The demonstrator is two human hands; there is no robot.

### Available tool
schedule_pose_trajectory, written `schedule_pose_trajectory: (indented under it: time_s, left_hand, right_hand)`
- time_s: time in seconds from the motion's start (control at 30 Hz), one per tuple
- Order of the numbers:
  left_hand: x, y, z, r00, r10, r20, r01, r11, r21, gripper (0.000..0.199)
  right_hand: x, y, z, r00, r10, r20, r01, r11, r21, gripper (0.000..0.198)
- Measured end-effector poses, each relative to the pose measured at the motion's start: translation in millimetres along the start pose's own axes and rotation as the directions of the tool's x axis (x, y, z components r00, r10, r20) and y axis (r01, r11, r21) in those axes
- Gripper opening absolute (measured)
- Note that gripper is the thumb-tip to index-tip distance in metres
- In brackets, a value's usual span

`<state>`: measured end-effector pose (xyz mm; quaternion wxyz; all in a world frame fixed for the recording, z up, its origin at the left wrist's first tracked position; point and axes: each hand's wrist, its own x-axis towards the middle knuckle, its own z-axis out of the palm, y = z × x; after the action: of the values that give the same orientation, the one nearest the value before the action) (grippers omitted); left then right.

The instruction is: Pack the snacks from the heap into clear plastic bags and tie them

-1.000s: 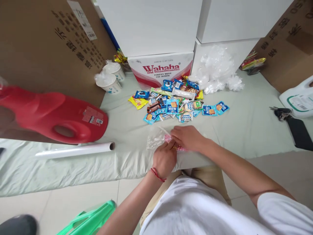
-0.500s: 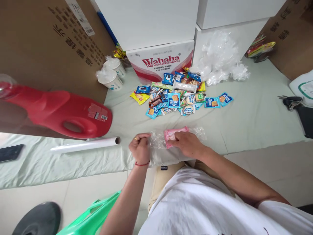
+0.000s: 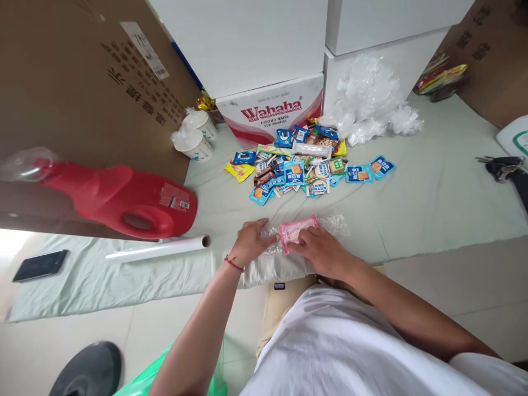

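Observation:
A pink wrapped packet point(image 3: 293, 230) lies on clear plastic film point(image 3: 335, 224) near the front edge of the cloth-covered table. My right hand point(image 3: 324, 250) grips the packet's near right side with bent fingers, pressing it down. On the film to the left rests my left hand point(image 3: 249, 243), its fingers stretched out and its thumb apart, the tip close to the packet's left end. Loose film spreads beyond both ends of the packet and hangs toward me. A heap of small wrapped snacks point(image 3: 293, 171) lies just behind.
Left of my hands are a white roll point(image 3: 159, 249), a red jug point(image 3: 136, 201) and a phone point(image 3: 40, 265). Paper cups point(image 3: 193, 146) stand by a Wahaha carton point(image 3: 272, 115). Crumpled clear plastic point(image 3: 371, 104) sits at the back right; keys point(image 3: 501, 166) lie far right.
My left hand has loosened from its pinch on the film, spread its fingers and moved toward the packet. My right hand stays on the packet. The view has shifted slightly.

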<state>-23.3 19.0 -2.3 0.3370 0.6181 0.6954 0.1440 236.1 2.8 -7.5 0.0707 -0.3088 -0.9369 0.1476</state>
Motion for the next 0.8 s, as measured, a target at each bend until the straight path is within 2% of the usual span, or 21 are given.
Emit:
schedule_pose_trajectory:
  time_s: [0.03, 0.1, 0.23, 0.37, 0.43, 0.47, 0.5, 0.53, 0.57, 0.6, 0.63, 0.67, 0.7, 0.73, 0.77, 0.8]
  left_hand:
    - [-4.9, -1.0, -3.3, 0.998, -0.013, 0.059, 0.015, 1.000, -0.023, 0.043]
    - [-15.5, -1.4, -9.7, 0.991, -0.041, 0.130, 0.058, 0.990, -0.131, 0.037]
    - [-33.1, 18.6, -8.7, 0.994, -0.083, 0.065, 0.103, 0.900, -0.424, 0.039]
    - [-35.4, 59.3, 20.5, 0.988, -0.129, 0.083, 0.151, 0.717, -0.681, 0.034]
    - [-33.0, 74.1, 39.6, 0.980, -0.157, 0.121, 0.193, 0.610, -0.769, 0.032]
    - [-32.1, 78.3, 48.5, 0.980, -0.160, 0.121, 0.193, 0.584, -0.789, 0.033]
    - [-31.9, 80.3, 56.4, 0.984, -0.149, 0.098, 0.169, 0.600, -0.782, 0.035]
    - [-32.5, 80.6, 63.4, 0.992, -0.117, 0.048, 0.114, 0.658, -0.745, 0.037]
    - [-34.0, 79.7, 69.6, 0.998, -0.059, -0.015, 0.034, 0.744, -0.667, 0.038]
    - [-36.3, 78.5, 75.1, 0.997, 0.024, -0.073, -0.060, 0.836, -0.546, 0.038]
    - [-39.2, 77.4, 80.2, 0.986, 0.118, -0.118, -0.155, 0.908, -0.390, 0.039]
    - [-42.5, 77.1, 85.1, 0.968, 0.205, -0.144, -0.233, 0.948, -0.219, 0.041]
    - [-45.8, 77.8, 90.0, 0.949, 0.275, -0.153, -0.286, 0.957, -0.056, 0.044]
    - [-48.8, 79.3, 94.8, 0.934, 0.322, -0.154, -0.312, 0.946, 0.088, 0.047]
    - [-51.4, 81.4, 99.4, 0.924, 0.351, -0.149, -0.317, 0.925, 0.211, 0.050]
    - [-53.4, 83.8, 103.8, 0.919, 0.367, -0.143, -0.309, 0.898, 0.314, 0.053]
  right_hand:
    - [-2.5, 0.3, 1.1, 1.000, -0.007, -0.011, 0.007, 1.000, 0.013, 0.044]
    - [-6.0, 0.7, 1.8, 1.000, -0.010, -0.023, 0.011, 0.999, 0.037, 0.042]
    - [-4.5, -1.0, -1.3, 1.000, -0.008, -0.017, 0.009, 0.999, 0.051, 0.039]
    - [0.8, -5.3, -1.6, 1.000, 0.005, 0.021, -0.006, 0.999, 0.049, 0.036]
    - [-1.9, -4.9, -3.1, 0.999, 0.033, 0.009, -0.033, 0.995, 0.093, 0.033]
    - [-5.7, -2.9, -5.2, 0.999, 0.032, -0.006, -0.031, 0.989, 0.143, 0.032]
    - [-11.2, 0.6, -8.6, 1.000, 0.015, -0.023, -0.010, 0.975, 0.221, 0.031]
    - [-18.1, 5.7, -12.8, 0.999, -0.002, -0.042, 0.015, 0.946, 0.323, 0.030]
    - [-25.9, 12.6, -17.5, 0.997, 0.011, -0.072, 0.021, 0.900, 0.436, 0.028]
    - [-33.8, 21.0, -22.1, 0.989, 0.088, -0.121, -0.010, 0.844, 0.537, 0.028]
    - [-41.1, 30.5, -26.0, 0.957, 0.231, -0.175, -0.078, 0.787, 0.611, 0.033]
    - [-47.0, 40.5, -28.6, 0.883, 0.411, -0.225, -0.178, 0.738, 0.651, 0.039]
    - [-50.8, 50.1, -29.7, 0.770, 0.578, -0.271, -0.293, 0.697, 0.655, 0.045]
    - [-52.3, 58.5, -29.1, 0.654, 0.691, -0.308, -0.403, 0.662, 0.632, 0.051]
    - [-51.6, 65.1, -27.2, 0.580, 0.747, -0.324, -0.495, 0.639, 0.588, 0.058]
    - [-49.1, 69.2, -24.2, 0.558, 0.770, -0.310, -0.569, 0.627, 0.532, 0.064]
